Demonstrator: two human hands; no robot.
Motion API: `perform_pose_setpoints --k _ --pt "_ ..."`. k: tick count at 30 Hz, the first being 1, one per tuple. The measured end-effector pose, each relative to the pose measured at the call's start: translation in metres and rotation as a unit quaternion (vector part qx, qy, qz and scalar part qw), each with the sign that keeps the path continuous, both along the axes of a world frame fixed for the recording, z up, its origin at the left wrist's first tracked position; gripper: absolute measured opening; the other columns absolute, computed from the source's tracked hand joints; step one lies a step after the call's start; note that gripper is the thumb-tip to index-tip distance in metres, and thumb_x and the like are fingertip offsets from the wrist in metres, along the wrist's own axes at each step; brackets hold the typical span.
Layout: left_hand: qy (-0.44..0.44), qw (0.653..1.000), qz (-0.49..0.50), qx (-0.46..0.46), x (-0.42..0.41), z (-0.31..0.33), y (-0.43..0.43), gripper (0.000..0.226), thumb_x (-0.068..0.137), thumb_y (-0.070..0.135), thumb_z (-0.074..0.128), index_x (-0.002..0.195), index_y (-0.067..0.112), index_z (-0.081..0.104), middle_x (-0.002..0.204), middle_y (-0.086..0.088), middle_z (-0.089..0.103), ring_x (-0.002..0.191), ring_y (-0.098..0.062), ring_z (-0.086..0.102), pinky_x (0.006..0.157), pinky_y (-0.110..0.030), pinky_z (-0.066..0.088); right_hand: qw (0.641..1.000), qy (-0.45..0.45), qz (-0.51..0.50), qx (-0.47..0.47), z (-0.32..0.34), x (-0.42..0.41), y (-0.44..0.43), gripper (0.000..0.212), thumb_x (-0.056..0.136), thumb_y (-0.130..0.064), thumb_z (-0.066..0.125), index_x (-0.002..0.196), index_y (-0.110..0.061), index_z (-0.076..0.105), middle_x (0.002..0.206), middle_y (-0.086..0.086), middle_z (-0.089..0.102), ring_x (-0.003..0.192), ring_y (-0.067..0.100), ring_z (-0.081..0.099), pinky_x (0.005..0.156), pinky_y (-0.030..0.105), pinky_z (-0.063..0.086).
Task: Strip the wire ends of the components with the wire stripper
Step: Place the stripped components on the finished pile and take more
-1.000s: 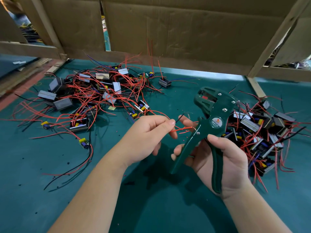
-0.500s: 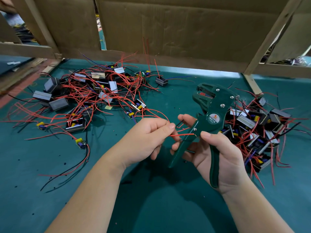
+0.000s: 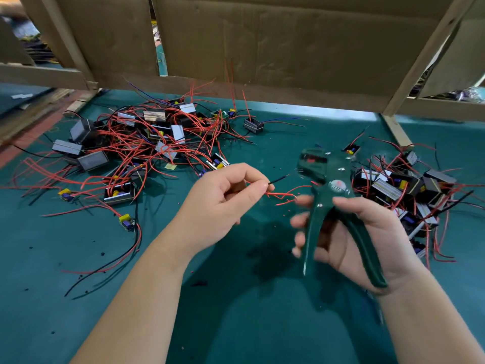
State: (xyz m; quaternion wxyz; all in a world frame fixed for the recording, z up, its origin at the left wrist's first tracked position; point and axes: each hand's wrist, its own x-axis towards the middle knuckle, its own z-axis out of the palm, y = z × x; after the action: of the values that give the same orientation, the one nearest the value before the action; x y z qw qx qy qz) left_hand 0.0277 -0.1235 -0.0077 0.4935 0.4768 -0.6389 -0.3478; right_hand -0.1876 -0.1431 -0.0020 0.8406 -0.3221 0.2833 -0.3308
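Note:
My right hand (image 3: 349, 237) grips the handles of the dark green wire stripper (image 3: 325, 185), whose jaws point up and to the left. My left hand (image 3: 223, 203) pinches thin wires between thumb and forefinger: a black wire (image 3: 279, 179) sticks out to the right, its bare tip close to the stripper's jaws, and red wires (image 3: 286, 194) trail below it. The component these wires belong to is hidden under my left hand. The stripper and my right fingers are blurred.
A tangle of small transformer components with red and black wires (image 3: 147, 143) lies at the back left on the green mat (image 3: 236, 311). A second heap (image 3: 404, 190) sits at the right, behind the stripper. Cardboard and wooden slats (image 3: 288, 48) wall off the back. Insulation bits dot the mat.
The stripper has tilted left, bringing its jaws toward the wires. My left hand now holds a black wire out toward the jaws, where a red wire was presented before.

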Motion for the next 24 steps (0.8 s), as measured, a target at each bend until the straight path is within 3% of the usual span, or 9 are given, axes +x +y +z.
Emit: perform_pose_setpoints --k 3,8,12,17,24 --pt "0.049 0.998 0.049 -0.001 0.002 0.004 0.001 0.010 0.080 0.027 0.065 0.075 0.024 0.073 0.048 0.005 0.043 0.043 -0.009 0.034 0.040 -0.016 0.035 0.995 0.054 0.081 0.015 0.000 0.000 0.004 0.058 0.051 -0.030 0.086 0.097 0.001 0.071 0.081 0.025 0.065 0.067 0.038 0.065 0.064 0.047 0.056" --pt "0.090 0.993 0.076 0.012 0.009 0.009 0.002 0.008 0.073 0.025 0.076 0.065 0.025 0.075 0.044 0.007 0.048 0.039 -0.008 0.031 0.038 -0.015 0.031 0.988 0.019 0.154 -0.016 -0.003 0.009 0.015 0.048 0.066 -0.034 0.081 0.098 -0.001 0.069 0.082 0.023 0.063 0.070 0.037 0.064 0.071 0.049 0.054" --pt "0.090 0.992 0.083 0.016 0.012 0.013 0.004 0.007 0.067 0.033 0.073 0.063 0.029 0.075 0.049 -0.010 0.045 0.039 -0.012 0.031 0.037 -0.013 0.030 0.986 0.019 0.159 -0.037 -0.002 0.014 0.019 0.045 0.067 -0.033 0.080 0.097 -0.002 0.068 0.080 0.023 0.063 0.068 0.037 0.063 0.070 0.050 0.053" --pt "0.087 0.993 0.065 0.035 0.015 0.011 0.005 0.005 0.070 0.025 0.077 0.068 0.029 0.077 0.044 0.006 0.049 0.037 -0.004 0.032 0.036 -0.012 0.030 0.985 0.021 0.162 -0.046 -0.001 0.015 0.020 0.040 0.069 -0.032 0.079 0.095 -0.004 0.068 0.077 0.021 0.063 0.065 0.036 0.064 0.068 0.048 0.054" --pt "0.080 0.994 0.068 0.036 0.016 0.009 0.004 0.007 0.070 0.026 0.073 0.065 0.030 0.076 0.047 -0.002 0.045 0.039 -0.006 0.029 0.037 -0.013 0.030 0.984 0.052 0.154 -0.067 -0.003 0.015 0.020 0.037 0.068 -0.032 0.080 0.091 -0.006 0.068 0.073 0.021 0.063 0.061 0.035 0.063 0.066 0.046 0.053"
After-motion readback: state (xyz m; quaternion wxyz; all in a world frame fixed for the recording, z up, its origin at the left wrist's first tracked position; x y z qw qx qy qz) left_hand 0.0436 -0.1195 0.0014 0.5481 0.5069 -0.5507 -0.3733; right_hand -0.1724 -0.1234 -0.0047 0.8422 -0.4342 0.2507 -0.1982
